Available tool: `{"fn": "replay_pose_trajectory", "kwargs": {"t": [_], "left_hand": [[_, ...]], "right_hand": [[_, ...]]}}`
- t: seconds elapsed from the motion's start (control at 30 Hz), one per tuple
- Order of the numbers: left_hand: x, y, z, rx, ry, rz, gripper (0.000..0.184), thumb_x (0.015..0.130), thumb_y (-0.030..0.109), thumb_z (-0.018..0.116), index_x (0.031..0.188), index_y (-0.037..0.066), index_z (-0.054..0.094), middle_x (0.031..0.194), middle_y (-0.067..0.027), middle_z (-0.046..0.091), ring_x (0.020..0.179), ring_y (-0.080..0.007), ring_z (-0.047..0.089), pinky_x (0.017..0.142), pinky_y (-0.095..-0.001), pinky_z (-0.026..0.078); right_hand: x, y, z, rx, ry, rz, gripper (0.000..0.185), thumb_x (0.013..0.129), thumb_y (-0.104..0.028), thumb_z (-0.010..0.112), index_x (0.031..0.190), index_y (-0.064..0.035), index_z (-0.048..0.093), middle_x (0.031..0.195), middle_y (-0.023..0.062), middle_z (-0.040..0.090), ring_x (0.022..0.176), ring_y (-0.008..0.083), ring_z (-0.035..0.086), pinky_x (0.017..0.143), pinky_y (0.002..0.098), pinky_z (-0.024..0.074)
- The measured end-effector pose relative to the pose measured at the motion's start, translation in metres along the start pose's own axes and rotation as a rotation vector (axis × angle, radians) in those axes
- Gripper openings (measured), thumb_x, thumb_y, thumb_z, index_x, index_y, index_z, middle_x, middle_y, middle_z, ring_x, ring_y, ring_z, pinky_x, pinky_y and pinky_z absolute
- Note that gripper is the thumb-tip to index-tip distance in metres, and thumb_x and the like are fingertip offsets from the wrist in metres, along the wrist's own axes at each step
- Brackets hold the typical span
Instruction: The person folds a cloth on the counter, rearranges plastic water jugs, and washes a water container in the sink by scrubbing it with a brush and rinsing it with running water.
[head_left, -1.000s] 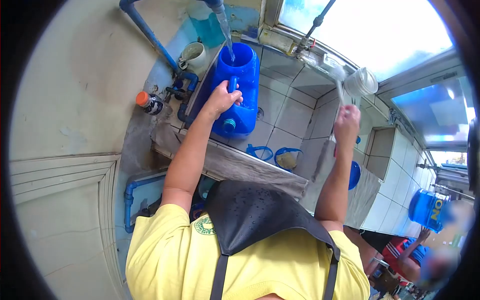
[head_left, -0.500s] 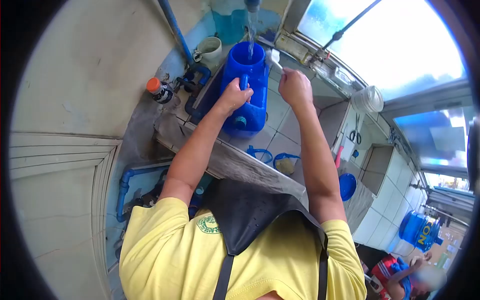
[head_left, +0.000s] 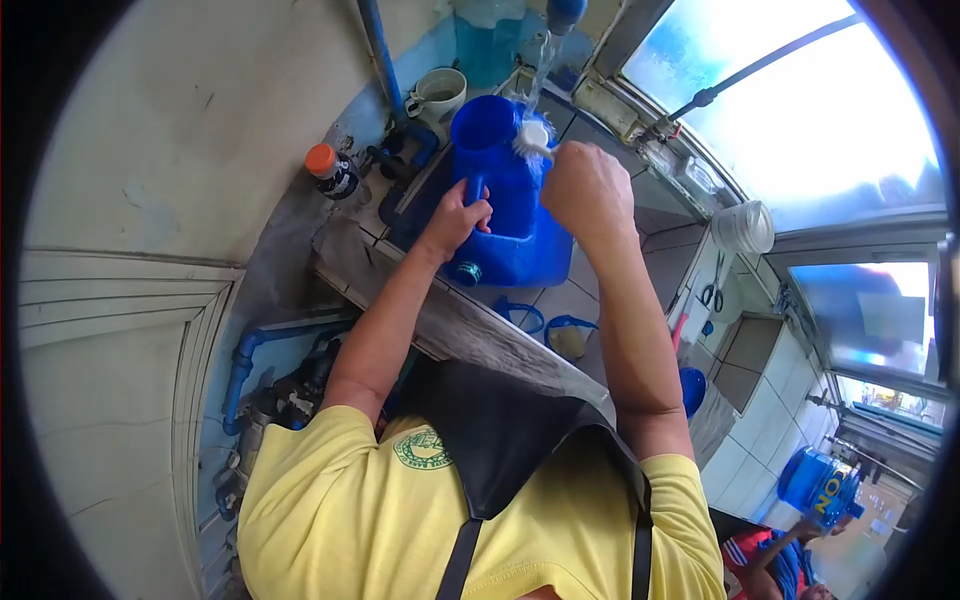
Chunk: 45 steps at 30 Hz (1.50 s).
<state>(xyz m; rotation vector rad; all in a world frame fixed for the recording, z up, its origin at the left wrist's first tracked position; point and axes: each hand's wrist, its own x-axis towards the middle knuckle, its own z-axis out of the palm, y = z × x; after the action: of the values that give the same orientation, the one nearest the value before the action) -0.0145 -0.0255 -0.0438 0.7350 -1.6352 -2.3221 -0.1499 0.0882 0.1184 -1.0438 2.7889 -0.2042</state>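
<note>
Scrubbing appears in hand: the left hand's (head_left: 458,218) fingers wrap the blue jug (head_left: 515,255) in the tiled sink's (head_left: 585,292) left side; the right hand (head_left: 590,190) grips a white brush (head_left: 536,136) (water (head_left: 544,75) running beside), calling for steady bracing.

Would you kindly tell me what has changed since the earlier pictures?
The right hand's grip, holding the white brush throughout, has swung leftward to the blue container, bringing the brush beside its mouth. The running water earlier poured into the mouth; now it falls beside it, by the brush. The left hand's grip has stayed on the container's handle.
</note>
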Motion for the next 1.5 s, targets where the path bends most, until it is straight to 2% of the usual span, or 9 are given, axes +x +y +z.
{"fn": "replay_pose_trajectory", "kwargs": {"t": [0.13,0.63,0.77,0.93,1.0,1.03,1.1,1.27,1.5], "left_hand": [[-0.007,-0.007,0.003,-0.030,-0.027,0.016,0.017,0.088,0.011,0.060,0.104,0.010,0.054,0.074,-0.0033,0.055,0.064,-0.0117,0.051,0.067,-0.0269,0.049],[-0.018,-0.007,0.009,0.020,-0.017,0.027,0.018,0.088,0.015,0.059,0.105,0.010,0.055,0.075,-0.0032,0.056,0.065,-0.0125,0.052,0.067,-0.0274,0.049],[-0.020,-0.006,0.020,0.056,-0.025,0.034,0.019,0.087,0.015,0.058,0.105,0.010,0.055,0.076,-0.0042,0.056,0.066,-0.0140,0.054,0.066,-0.0281,0.049],[-0.020,-0.006,0.050,0.166,0.017,0.054,0.020,0.087,0.016,0.060,0.105,0.009,0.055,0.076,-0.0044,0.055,0.066,-0.0146,0.055,0.065,-0.0283,0.049],[-0.009,-0.020,0.064,0.427,0.066,0.141,0.022,0.089,0.020,0.060,0.106,0.007,0.055,0.080,-0.0105,0.062,0.067,-0.0230,0.061,0.067,-0.0342,0.052],[-0.009,-0.016,0.072,0.420,0.072,0.141,0.022,0.089,0.020,0.060,0.106,0.007,0.055,0.080,-0.0105,0.062,0.067,-0.0230,0.061,0.067,-0.0342,0.052],[-0.011,-0.006,0.088,0.829,0.166,0.164,0.028,0.091,0.025,0.060,0.109,0.004,0.053,0.091,-0.0196,0.068,0.075,-0.0362,0.068,0.072,-0.0438,0.055],[0.001,-0.003,0.114,0.863,0.187,-0.016,0.036,0.093,0.030,0.057,0.112,0.000,0.050,0.102,-0.0263,0.069,0.089,-0.0460,0.068,0.081,-0.0524,0.054],[0.021,0.004,0.113,0.838,0.183,-0.081,0.038,0.095,0.031,0.055,0.113,-0.002,0.048,0.103,-0.0264,0.069,0.093,-0.0460,0.068,0.085,-0.0537,0.053]], "right_hand": [[0.010,0.000,0.003,-0.045,0.079,-0.041,0.018,0.079,-0.009,0.062,0.085,0.0011,0.075,0.084,0.0200,0.073,0.077,0.0397,0.071,0.069,0.0446,0.0573],[0.046,-0.011,-0.042,-0.157,-0.024,-0.157,0.023,0.076,-0.013,0.066,0.093,-0.0004,0.076,0.091,0.0185,0.074,0.080,0.0414,0.071,0.070,0.0450,0.0581],[0.093,-0.002,-0.022,-0.232,-0.026,-0.336,0.025,0.077,-0.012,0.065,0.095,-0.0003,0.076,0.092,0.0175,0.075,0.079,0.0397,0.071,0.068,0.0439,0.0582],[0.091,-0.035,-0.043,-0.313,-0.079,-0.344,0.022,0.075,-0.012,0.066,0.091,-0.0008,0.076,0.088,0.0158,0.074,0.073,0.0361,0.070,0.064,0.0422,0.0576],[0.095,-0.039,-0.042,-0.347,-0.106,-0.387,0.021,0.075,-0.011,0.066,0.090,-0.0010,0.077,0.087,0.0154,0.074,0.071,0.0353,0.070,0.064,0.0418,0.0573],[0.098,-0.042,-0.041,-0.377,-0.133,-0.426,0.020,0.075,-0.011,0.066,0.089,-0.0011,0.077,0.086,0.0150,0.074,0.070,0.0345,0.069,0.063,0.0415,0.0571],[0.103,-0.046,-0.038,-0.440,-0.189,-0.505,0.019,0.075,-0.010,0.066,0.087,-0.0015,0.077,0.083,0.0142,0.073,0.067,0.0329,0.068,0.062,0.0408,0.0566],[0.089,-0.052,-0.050,-0.467,-0.154,-0.447,0.016,0.074,-0.008,0.067,0.085,0.0000,0.076,0.078,0.0139,0.071,0.063,0.0334,0.065,0.061,0.0397,0.0558],[0.074,-0.044,-0.043,-0.553,-0.202,-0.579,0.019,0.075,-0.009,0.066,0.089,-0.0018,0.077,0.084,0.0144,0.073,0.069,0.0354,0.068,0.064,0.0409,0.0560]]}}
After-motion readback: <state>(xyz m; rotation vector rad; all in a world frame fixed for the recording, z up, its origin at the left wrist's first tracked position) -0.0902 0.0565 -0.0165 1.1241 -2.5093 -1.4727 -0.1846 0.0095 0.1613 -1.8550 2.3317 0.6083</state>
